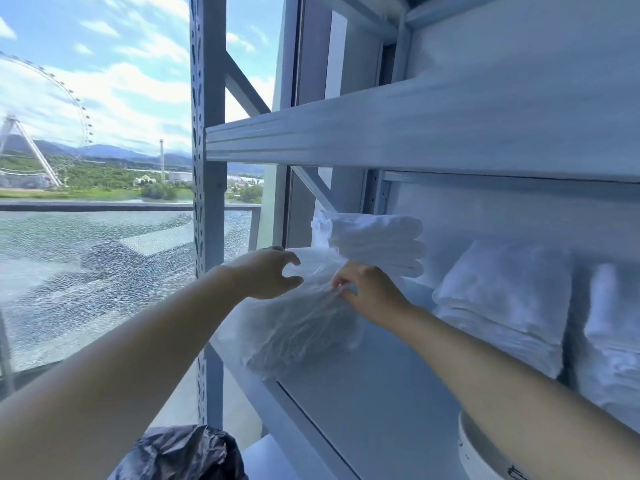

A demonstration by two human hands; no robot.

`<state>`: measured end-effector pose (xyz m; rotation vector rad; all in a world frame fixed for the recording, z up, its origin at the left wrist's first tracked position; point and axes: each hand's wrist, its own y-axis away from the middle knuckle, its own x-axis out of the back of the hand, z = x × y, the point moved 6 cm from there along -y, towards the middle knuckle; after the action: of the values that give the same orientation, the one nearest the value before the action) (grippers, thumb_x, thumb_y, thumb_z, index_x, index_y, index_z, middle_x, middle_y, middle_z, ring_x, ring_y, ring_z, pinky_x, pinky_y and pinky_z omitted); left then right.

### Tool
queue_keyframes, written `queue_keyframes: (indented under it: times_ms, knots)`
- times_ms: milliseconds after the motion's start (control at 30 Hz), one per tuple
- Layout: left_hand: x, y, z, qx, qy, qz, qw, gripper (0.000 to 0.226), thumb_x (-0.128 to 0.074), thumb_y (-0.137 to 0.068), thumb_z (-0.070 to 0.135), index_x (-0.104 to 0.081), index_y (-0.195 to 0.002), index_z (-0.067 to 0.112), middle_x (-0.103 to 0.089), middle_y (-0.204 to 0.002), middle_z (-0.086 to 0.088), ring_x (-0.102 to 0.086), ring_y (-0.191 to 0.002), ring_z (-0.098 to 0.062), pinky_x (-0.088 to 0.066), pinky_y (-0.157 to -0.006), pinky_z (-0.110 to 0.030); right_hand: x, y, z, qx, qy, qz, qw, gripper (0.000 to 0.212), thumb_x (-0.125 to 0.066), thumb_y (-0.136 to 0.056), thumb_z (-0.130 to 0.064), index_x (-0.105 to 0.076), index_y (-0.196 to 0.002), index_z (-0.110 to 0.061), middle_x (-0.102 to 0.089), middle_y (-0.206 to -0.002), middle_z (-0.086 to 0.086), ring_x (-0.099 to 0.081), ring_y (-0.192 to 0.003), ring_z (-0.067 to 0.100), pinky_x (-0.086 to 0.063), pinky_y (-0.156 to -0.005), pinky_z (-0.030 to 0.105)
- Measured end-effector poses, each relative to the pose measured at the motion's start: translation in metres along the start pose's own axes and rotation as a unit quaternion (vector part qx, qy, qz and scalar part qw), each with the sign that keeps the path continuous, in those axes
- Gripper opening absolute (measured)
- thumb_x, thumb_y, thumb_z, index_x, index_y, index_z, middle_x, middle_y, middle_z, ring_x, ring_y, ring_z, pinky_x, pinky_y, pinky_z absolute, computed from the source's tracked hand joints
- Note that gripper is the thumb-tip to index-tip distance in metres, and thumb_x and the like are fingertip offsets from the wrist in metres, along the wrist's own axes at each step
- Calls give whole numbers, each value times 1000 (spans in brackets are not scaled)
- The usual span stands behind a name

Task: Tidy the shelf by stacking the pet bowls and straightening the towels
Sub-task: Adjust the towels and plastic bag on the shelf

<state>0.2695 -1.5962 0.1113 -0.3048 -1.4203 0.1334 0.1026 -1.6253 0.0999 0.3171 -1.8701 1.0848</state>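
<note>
My right hand pinches the clear plastic bag lying at the shelf's left end, while my left hand hovers half open, empty, beside it. Folded white towels sit stacked just behind; a white pet bowl stands below my right forearm.

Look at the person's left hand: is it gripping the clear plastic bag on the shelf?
No. The left hand hovers open above the plastic bag, while the right hand pinches the plastic.

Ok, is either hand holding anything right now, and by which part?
The right hand pinches the clear plastic bag by its gathered top. The left hand is open beside it, gripping nothing.
</note>
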Motion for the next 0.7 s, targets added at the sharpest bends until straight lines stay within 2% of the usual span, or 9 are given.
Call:
queue_keyframes:
  times_ms: [67,200,333,467,600,700]
  knots:
    - [-3,11,3,8,-9,2,1000,46,-44,-91,50,-46,-132,29,-40,-143,1,-48,-122,-22,-42,-99,-38,3,1,-1,-8,-6,-2,1000,7,-62,-84,-8,-68,-87,-11,-64,-92,5,-59,-89,19,-48,-79,33]
    - [-11,23,9,37,-7,16,999,42,-35,-95,46,-44,-133,30,-41,-143,3,-48,-122,-23,-43,-97,-40,3,4,-6,-14,-17,-9,1000,13,-60,-84,-7,-69,-93,-10,-66,-97,5,-58,-91,20,-41,-76,23]
    - [-17,30,20,38,-17,50,998,42,-31,-95,49,-44,-132,34,-39,-144,7,-44,-126,-22,-38,-99,-40,6,4,-11,-15,-11,-18,1000,14,-59,-82,-4,-69,-89,-10,-67,-94,6,-58,-89,22,-41,-75,27]
    - [-23,42,38,0,-30,70,997,47,-42,-86,62,-45,-128,43,-35,-146,11,-37,-131,-20,-26,-106,-39,10,19,-7,-14,-20,-14,1000,13,-57,-81,-3,-68,-81,-11,-64,-86,1,-57,-84,20,-41,-70,28]
    - [-21,55,57,-41,-63,86,993,47,-57,-80,50,-49,-125,43,-31,-147,11,-34,-133,-20,-24,-108,-35,15,42,-7,6,-27,-21,999,12,-58,-82,-3,-67,-82,-10,-64,-86,4,-58,-82,22,-46,-72,34]
    - [-21,59,75,-59,-74,89,992,42,-60,-80,42,-54,-121,34,-38,-142,8,-40,-128,-18,-30,-102,-31,19,59,-9,18,-21,-22,999,7,-60,-83,-4,-66,-83,-7,-64,-88,6,-59,-82,24,-47,-72,36]
